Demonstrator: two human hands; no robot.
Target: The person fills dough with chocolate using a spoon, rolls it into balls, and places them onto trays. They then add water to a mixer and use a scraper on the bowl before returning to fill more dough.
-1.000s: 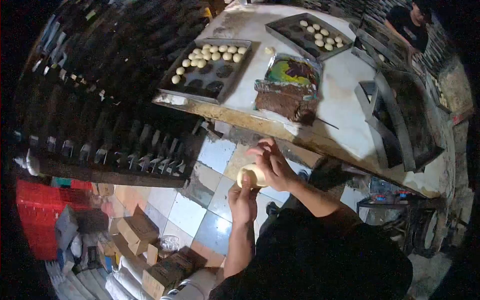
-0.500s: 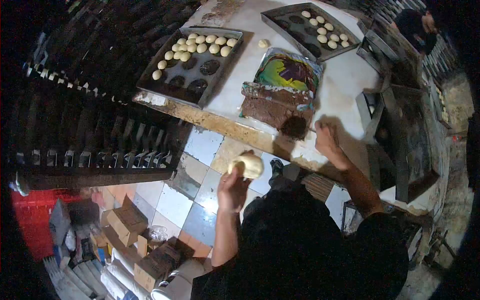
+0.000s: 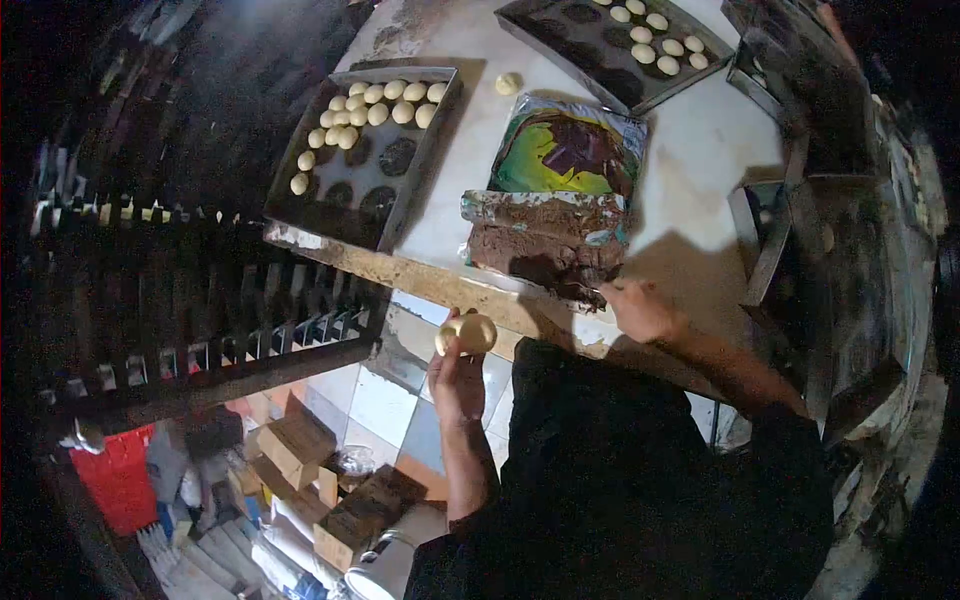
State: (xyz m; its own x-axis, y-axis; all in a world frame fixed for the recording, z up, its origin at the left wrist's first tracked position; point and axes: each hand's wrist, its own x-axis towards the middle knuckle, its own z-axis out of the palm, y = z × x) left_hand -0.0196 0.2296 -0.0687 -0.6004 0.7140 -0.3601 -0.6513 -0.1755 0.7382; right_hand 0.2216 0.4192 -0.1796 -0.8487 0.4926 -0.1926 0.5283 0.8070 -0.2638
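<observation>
My left hand (image 3: 458,388) grips a pale, flattened piece of dough (image 3: 474,332) in front of the table's near edge. At the near end of an opened plastic package (image 3: 510,160), my right hand (image 3: 645,312) is closed with its fingertips by the brown paste (image 3: 520,250). A thin tool may be in those fingers, but it is too small and dark to make out. The package has a folded-back edge smeared with brown, and a green, yellow and purple print beyond it. A single dough ball (image 3: 508,83) rests on the tabletop past the package.
Left on the table (image 3: 690,200) stands a dark metal tray (image 3: 325,225) with several dough balls. Another tray (image 3: 600,65) of dough balls sits at the far right. Dark metal trays (image 3: 840,270) are stacked at right. Cardboard boxes (image 3: 297,450) and a white bucket (image 3: 385,570) stand below left.
My right hand has moved nearer to me and left, to the paste's near end. My left hand still holds the dough, now turned with its round face showing. The view has shifted slightly.
</observation>
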